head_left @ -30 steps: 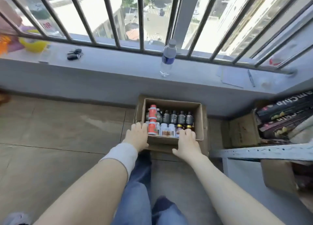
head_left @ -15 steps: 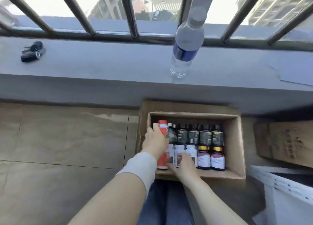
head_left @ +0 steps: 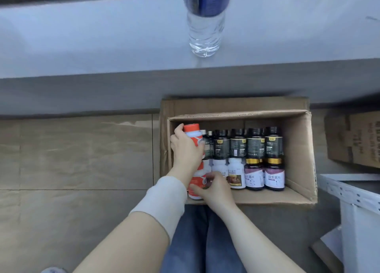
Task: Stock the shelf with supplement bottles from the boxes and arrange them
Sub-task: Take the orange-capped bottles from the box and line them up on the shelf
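Now off the cardboard box (head_left: 302, 149) rim, the left hand (head_left: 186, 151) grips the rear orange-capped bottle (head_left: 192, 129), the right hand (head_left: 216, 189) curls round the front orange-capped bottle (head_left: 196, 181), so unloading begins.

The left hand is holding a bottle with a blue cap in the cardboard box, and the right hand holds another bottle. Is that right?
Almost. The head view shows the left hand holding a white plastic bottle with an orange cap, not blue, in the brown cardboard box; the right hand holds another orange-and-white bottle.

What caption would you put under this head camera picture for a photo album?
Left hand grips an orange-capped bottle in the cardboard box of supplement bottles; right hand touches the front row.
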Demonstrator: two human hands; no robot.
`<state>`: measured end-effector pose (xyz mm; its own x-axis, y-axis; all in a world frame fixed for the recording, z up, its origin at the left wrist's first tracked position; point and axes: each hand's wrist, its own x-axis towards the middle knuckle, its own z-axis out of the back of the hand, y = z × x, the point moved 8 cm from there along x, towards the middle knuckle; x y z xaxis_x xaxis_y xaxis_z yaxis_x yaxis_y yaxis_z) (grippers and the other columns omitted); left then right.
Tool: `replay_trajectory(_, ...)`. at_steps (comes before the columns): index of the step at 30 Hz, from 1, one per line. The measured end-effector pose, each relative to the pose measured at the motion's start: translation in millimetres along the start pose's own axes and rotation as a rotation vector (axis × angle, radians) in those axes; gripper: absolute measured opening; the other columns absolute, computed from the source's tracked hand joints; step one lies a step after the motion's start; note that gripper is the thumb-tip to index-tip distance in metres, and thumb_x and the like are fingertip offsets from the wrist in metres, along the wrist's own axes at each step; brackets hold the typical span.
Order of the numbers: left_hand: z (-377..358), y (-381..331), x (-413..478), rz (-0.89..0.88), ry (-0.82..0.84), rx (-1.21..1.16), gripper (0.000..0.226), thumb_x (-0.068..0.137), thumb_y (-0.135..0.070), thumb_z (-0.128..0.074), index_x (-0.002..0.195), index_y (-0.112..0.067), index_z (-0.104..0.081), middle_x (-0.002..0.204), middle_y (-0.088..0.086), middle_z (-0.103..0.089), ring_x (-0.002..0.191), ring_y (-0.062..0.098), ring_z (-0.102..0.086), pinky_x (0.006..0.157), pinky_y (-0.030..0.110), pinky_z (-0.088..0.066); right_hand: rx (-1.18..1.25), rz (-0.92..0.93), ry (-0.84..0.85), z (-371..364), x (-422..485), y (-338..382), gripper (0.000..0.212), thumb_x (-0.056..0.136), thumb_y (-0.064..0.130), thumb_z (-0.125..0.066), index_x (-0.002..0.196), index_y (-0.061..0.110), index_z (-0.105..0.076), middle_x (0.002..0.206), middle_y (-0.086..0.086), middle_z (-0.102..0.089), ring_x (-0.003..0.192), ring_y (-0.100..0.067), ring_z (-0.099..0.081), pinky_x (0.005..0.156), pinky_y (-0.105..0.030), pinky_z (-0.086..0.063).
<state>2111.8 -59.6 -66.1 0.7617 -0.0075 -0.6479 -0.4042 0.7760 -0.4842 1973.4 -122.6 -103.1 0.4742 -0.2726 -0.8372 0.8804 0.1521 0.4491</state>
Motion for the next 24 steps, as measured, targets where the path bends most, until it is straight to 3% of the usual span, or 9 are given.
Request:
replay_trajectory(5, 35, -33, -40, 0.003, 0.188, -0.370, 0.065, 0.087, -0.018, -0.064, 0.138, -0.021, -0.024, 0.124, 0.004, -0.049, 0.101, 0.015, -0.058, 0.084, 0.027, -0.050, 0.221, -0.022, 0.018, 50, -46, 10, 0.046, 0.072, 0.025, -0.078, 0.105, 0.017, -0.047, 0.095, 0.007, -0.055, 0.082, -0.003, -0.053, 0.071, -0.019, -0.041)
replay_trajectory(8, 50, -57, -82, 0.038, 0.345, -0.470, 0.065, 0.086, -0.017, -0.064, 0.137, -0.024, -0.024, 0.123, 0.008, -0.055, 0.106, 0.023, -0.061, 0.094, 0.038, -0.051, 0.360, -0.009, 0.046, 82, -90, 18, 0.030, 0.079, 0.021, -0.073, 0.101, 0.019, -0.053, 0.096, 0.004, -0.061, 0.082, -0.003, -0.058, 0.065, -0.011, -0.044)
replay_trajectory(10, 58, -78, -117, 0.028, 0.453, -0.476, 0.064, 0.085, -0.018, -0.064, 0.136, -0.023, -0.026, 0.122, 0.010, -0.056, 0.111, 0.028, -0.060, 0.101, 0.046, -0.046, 0.453, 0.010, 0.014, 105, -124, 23, 0.027, 0.081, 0.017, -0.070, 0.103, 0.018, -0.055, 0.096, 0.001, -0.064, 0.082, -0.003, -0.059, 0.064, -0.010, -0.046)
replay_trajectory(12, 62, -95, -150, -0.004, 0.558, -0.471, 0.063, 0.079, -0.022, -0.066, 0.133, -0.019, -0.032, 0.118, 0.010, -0.056, 0.111, 0.029, -0.059, 0.103, 0.050, -0.044, 0.544, 0.018, -0.055, 123, -157, 19, 0.039, 0.081, 0.017, -0.070, 0.115, 0.013, -0.054, 0.103, -0.002, -0.064, 0.087, -0.008, -0.061, 0.075, -0.019, -0.047)
replay_trajectory(15, 65, -121, -204, -0.086, 0.703, -0.491, 0.028, 0.093, -0.022, -0.055, 0.118, -0.018, -0.042, 0.108, 0.005, -0.059, 0.097, 0.021, -0.061, 0.097, 0.042, -0.047, 0.647, 0.043, -0.148, 137, -214, 4, 0.045, 0.080, 0.016, -0.071, 0.121, 0.008, -0.054, 0.111, -0.006, -0.066, 0.098, -0.015, -0.063, 0.086, -0.025, -0.047)
replay_trajectory(17, 64, -131, -243, -0.133, 0.788, -0.460, 0.027, 0.098, -0.029, -0.045, 0.122, -0.017, -0.043, 0.114, 0.007, -0.059, 0.100, 0.021, -0.060, 0.099, 0.042, -0.046, 0.712, 0.059, -0.200, 137, -260, -8, 0.044, 0.079, 0.017, -0.071, 0.119, 0.009, -0.055, 0.115, -0.009, -0.066, 0.105, -0.019, -0.063, 0.090, -0.028, -0.048)
replay_trajectory(19, 61, -139, -286, -0.190, 0.879, -0.403, 0.030, 0.098, -0.031, -0.041, 0.124, -0.016, -0.044, 0.110, 0.006, -0.063, 0.098, 0.021, -0.062, 0.098, 0.043, -0.047, 0.778, 0.088, -0.269, 136, -308, -19, 0.036, 0.082, 0.018, -0.067, 0.115, 0.014, -0.054, 0.115, -0.009, -0.066, 0.105, -0.018, -0.062, 0.087, -0.025, -0.049)
replay_trajectory(22, 49, -147, -356, -0.288, 1.020, -0.261, 0.027, 0.100, -0.028, -0.038, 0.121, -0.013, -0.044, 0.092, 0.001, -0.066, 0.078, 0.013, -0.066, 0.076, 0.030, -0.055, 0.890, 0.114, -0.398, 134, -376, -45, 0.027, 0.089, 0.018, -0.057, 0.115, 0.016, -0.051, 0.110, -0.008, -0.066, 0.096, -0.011, -0.062, 0.079, -0.017, -0.049)
replay_trajectory(24, 37, -150, -405, -0.361, 1.088, -0.141, 0.036, 0.099, -0.030, -0.041, 0.128, -0.008, -0.040, 0.100, 0.007, -0.062, 0.086, 0.019, -0.065, 0.081, 0.034, -0.055, 0.987, 0.131, -0.468, 132, -419, -69, 0.027, 0.092, 0.019, -0.051, 0.119, 0.014, -0.048, 0.104, -0.004, -0.065, 0.093, -0.007, -0.061, 0.079, -0.016, -0.048)
